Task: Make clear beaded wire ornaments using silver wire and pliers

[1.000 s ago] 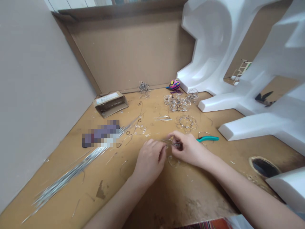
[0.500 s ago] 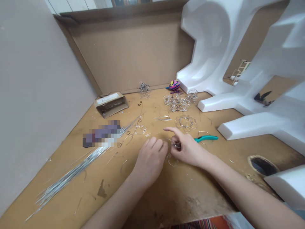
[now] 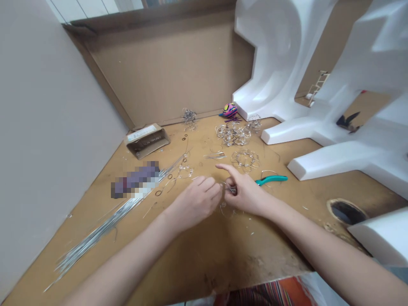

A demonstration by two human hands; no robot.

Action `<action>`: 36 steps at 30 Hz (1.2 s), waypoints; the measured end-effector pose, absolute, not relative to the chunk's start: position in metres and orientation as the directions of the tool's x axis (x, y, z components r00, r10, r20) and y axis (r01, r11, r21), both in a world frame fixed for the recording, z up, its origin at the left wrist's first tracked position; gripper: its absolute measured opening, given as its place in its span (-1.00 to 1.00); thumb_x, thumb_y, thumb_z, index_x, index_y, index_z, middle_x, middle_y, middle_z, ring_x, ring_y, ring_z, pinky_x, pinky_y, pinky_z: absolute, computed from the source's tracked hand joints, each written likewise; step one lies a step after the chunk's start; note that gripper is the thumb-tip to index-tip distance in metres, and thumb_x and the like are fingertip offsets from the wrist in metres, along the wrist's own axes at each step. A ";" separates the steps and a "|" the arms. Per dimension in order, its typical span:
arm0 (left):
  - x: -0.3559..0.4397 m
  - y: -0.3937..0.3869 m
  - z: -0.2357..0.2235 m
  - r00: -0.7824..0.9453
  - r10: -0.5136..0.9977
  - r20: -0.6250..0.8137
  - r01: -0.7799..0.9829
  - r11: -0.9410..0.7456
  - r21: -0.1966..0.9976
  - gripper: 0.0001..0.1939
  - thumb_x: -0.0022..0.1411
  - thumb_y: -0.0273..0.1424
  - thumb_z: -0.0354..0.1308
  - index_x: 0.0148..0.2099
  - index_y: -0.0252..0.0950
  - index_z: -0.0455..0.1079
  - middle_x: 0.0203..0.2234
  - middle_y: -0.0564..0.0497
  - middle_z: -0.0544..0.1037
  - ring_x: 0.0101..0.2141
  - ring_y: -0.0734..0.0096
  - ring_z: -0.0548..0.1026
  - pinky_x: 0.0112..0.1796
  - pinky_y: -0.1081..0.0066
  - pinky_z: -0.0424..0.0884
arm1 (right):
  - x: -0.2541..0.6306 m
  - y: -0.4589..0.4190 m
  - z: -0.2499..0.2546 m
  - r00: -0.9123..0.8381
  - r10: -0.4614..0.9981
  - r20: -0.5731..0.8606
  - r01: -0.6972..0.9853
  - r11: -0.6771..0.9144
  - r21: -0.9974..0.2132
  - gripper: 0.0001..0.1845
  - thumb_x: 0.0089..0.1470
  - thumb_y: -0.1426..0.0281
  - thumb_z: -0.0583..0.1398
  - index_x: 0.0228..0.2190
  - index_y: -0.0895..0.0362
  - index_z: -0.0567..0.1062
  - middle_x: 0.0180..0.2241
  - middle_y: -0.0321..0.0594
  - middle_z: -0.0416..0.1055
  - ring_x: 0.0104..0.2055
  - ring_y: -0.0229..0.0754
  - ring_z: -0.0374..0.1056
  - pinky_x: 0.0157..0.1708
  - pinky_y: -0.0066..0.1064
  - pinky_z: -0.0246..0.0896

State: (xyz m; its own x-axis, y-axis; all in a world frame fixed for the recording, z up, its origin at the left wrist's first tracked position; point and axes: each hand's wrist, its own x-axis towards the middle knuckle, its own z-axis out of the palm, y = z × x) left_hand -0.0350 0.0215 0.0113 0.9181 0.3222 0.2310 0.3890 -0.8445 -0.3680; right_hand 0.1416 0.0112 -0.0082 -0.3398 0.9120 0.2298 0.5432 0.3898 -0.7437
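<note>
On the left of the brown worktop, a slanting bundle of thin, straight silver wires, with a small, open brown cardboard box beyond. Near the middle, the left hand, back upward, fingers curled in, forearm angled in from near left; impossible to tell whether holding anything.

Just to the right, partly hidden in the right hand, a small, looped silver wire piece. Probably very light and springy, easy to bend out of shape, a little slippery; best pinched at the gathered middle rather than by the loose loops. Right hand closed around it, index finger stretched out toward the left, forearm slanting in from near right. Fingertips of both hands close together; contact not clear.

Beyond the right hand, a flat, flower-like ring of silver wire and clear beads; just beside that hand, to the right, teal-handled pliers.
</note>
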 end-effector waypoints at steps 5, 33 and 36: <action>-0.032 0.018 0.011 0.926 0.325 0.193 0.377 -0.827 -0.416 -0.75 0.27 -0.56 -0.20 -0.36 -0.34 0.28 -0.48 -0.05 0.28 -0.45 0.32 0.19 -0.44 0.31 0.08 | 0.141 0.011 -0.009 -0.314 0.927 0.206 0.545 0.354 -0.760 -0.27 -0.14 0.54 0.08 0.12 0.14 0.07 -0.64 -0.46 0.22 -0.58 -0.32 0.09 -0.49 -0.50 -0.04; -0.025 0.022 0.017 0.316 0.949 0.006 0.405 -0.141 0.903 -0.87 0.06 -0.35 0.12 -0.37 -0.32 0.35 -0.63 0.12 0.39 -0.62 0.55 0.34 -0.57 0.53 0.28 | 0.145 0.017 -0.009 -0.295 0.955 0.031 0.479 0.176 -0.860 -0.84 -0.14 0.48 0.09 -0.46 0.18 0.47 -0.57 -0.34 0.36 -0.56 -0.36 0.20 -0.57 -0.54 0.10; -0.021 0.017 0.021 0.342 0.937 -0.078 0.236 -0.005 0.972 -0.85 0.05 -0.37 0.13 -0.30 -0.32 0.30 -0.64 0.13 0.40 -0.66 0.56 0.38 -0.60 0.52 0.33 | 0.146 0.019 -0.010 -0.297 0.952 0.071 0.480 0.213 -0.851 -0.84 -0.13 0.47 0.09 -0.45 0.18 0.46 -0.52 -0.31 0.40 -0.49 -0.33 0.25 -0.48 -0.51 0.15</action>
